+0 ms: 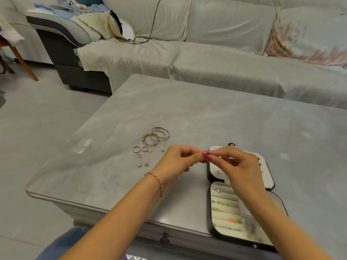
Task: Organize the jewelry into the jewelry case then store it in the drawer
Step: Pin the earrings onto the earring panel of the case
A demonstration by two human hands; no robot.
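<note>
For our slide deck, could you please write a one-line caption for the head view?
Both hands, left hand and right hand, pinch a tiny piece above the open jewelry case; bangles wait on the table.

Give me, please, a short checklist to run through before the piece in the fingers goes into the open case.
1. Jewelry case open, tray reachable: ok.
2. Piece pinched between left hand and right hand: too small to make out; secure grip: cannot tell.
3. Free slot in the tray: cannot tell; right forearm covers part of it.
4. Loose pieces left on table: bangles, rings; not ok.
5. Drawer knob in view, drawer shut: ok.
</note>
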